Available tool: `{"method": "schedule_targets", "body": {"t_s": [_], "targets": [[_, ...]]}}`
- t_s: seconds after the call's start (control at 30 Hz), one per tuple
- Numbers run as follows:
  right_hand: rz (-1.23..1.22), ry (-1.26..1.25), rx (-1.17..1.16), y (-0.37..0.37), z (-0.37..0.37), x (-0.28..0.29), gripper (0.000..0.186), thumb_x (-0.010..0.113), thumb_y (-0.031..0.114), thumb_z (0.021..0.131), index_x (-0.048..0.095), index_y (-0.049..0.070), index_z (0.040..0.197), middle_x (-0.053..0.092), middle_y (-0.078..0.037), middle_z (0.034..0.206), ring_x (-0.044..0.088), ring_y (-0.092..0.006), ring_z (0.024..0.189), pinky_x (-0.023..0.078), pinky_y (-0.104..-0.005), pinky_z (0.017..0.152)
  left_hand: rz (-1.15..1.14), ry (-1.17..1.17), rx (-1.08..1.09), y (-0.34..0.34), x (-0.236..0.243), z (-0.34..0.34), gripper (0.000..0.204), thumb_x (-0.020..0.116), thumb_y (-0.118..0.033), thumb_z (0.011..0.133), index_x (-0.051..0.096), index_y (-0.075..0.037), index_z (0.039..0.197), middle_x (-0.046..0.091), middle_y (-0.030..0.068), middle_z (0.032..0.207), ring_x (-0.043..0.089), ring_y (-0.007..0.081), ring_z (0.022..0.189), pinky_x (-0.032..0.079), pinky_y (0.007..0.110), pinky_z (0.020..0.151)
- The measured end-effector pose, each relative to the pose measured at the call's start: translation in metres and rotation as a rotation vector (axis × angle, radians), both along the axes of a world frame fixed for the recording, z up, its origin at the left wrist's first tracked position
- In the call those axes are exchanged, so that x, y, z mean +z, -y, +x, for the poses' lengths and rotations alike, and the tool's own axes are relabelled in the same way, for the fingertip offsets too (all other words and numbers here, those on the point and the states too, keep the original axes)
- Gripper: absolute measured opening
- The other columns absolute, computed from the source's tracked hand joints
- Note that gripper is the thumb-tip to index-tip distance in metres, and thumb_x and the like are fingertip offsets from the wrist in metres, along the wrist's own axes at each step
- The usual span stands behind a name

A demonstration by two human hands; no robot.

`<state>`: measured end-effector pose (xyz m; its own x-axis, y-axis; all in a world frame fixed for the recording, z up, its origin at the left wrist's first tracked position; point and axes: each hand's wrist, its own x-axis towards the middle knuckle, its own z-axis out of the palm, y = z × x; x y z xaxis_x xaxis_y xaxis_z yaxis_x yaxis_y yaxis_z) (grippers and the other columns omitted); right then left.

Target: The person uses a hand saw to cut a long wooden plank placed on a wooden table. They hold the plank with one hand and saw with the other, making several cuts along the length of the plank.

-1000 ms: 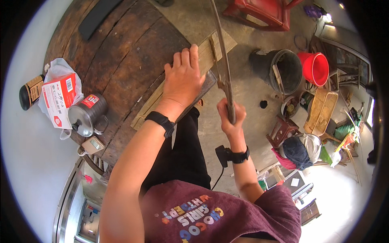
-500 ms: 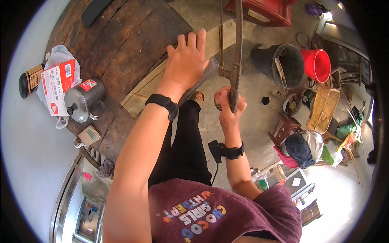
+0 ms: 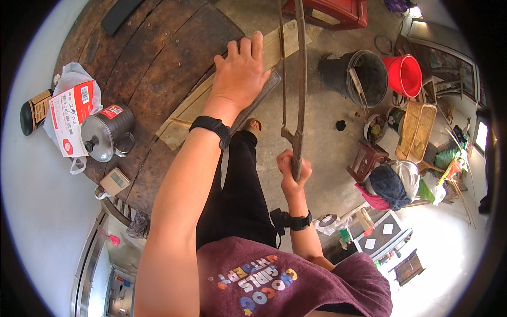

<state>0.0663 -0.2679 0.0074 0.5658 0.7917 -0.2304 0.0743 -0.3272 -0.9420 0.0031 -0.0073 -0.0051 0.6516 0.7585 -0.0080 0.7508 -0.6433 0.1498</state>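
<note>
A light wooden board lies along the edge of a dark plank table, its far right end jutting past the table. My left hand presses down on this board, palm down and fingers spread. In my right hand is the handle of a frame saw, fingers wrapped round it. The saw stands lengthwise away from me, its thin blade crossing the jutting part of the board. The saw's far end is cut off by the picture's top. Whether a cut runs in the wood cannot be made out.
On the table's left stand a lidded pot, a red-and-white box in a plastic bag, and a small beige device. A red stool, a black bucket and a red bucket are on the floor to the right.
My right hand has drawn the saw back toward me, so more of the blade's near end shows on my side of the board. My left hand stays on the board.
</note>
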Motion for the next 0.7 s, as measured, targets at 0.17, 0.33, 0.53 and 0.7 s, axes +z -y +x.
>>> {"method": "schedule_targets", "body": {"t_s": [0.17, 0.33, 0.53, 0.7], "targets": [[0.046, 0.054, 0.057, 0.009, 0.005, 0.006, 0.014, 0.060, 0.000, 0.091, 0.055, -0.003, 0.077, 0.054, -0.007, 0.065, 0.049, -0.0151, 0.056, 0.038, -0.0279, 0.053, -0.003, 0.010, -0.001, -0.001, 0.001, 0.000, 0.077, 0.064, -0.050, 0.094, 0.039, -0.001, 0.148, 0.056, 0.0107, 0.119, 0.056, 0.0262, 0.107, 0.054, 0.042, 0.071], [0.053, 0.062, 0.113, -0.015, 0.022, 0.012, 0.019, 0.057, 0.003, 0.093, 0.053, -0.003, 0.075, 0.054, -0.007, 0.065, 0.048, -0.0137, 0.057, 0.037, -0.0268, 0.052, -0.040, 0.012, -0.009, -0.006, 0.003, 0.000, 0.075, 0.063, -0.050, 0.095, 0.041, 0.002, 0.144, 0.056, 0.0118, 0.119, 0.056, 0.0258, 0.107, 0.052, 0.041, 0.074], [-0.013, 0.028, 0.171, -0.060, 0.042, 0.023, 0.007, 0.059, -0.007, 0.085, 0.058, -0.002, 0.080, 0.056, -0.009, 0.064, 0.053, -0.0194, 0.053, 0.043, -0.0290, 0.054, -0.112, 0.037, -0.012, -0.009, 0.003, -0.002, 0.076, 0.064, -0.048, 0.093, 0.041, 0.002, 0.144, 0.056, 0.0116, 0.121, 0.056, 0.0261, 0.108, 0.050, 0.040, 0.078], [-0.029, 0.139, 0.209, -0.118, 0.056, -0.006, 0.007, 0.061, -0.004, 0.088, 0.061, -0.002, 0.081, 0.056, -0.006, 0.065, 0.049, -0.0134, 0.053, 0.040, -0.0285, 0.052, -0.137, 0.045, 0.010, -0.009, 0.003, -0.002, 0.076, 0.064, -0.049, 0.091, 0.041, 0.000, 0.145, 0.056, 0.0099, 0.121, 0.056, 0.0248, 0.108, 0.048, 0.040, 0.078]]}}
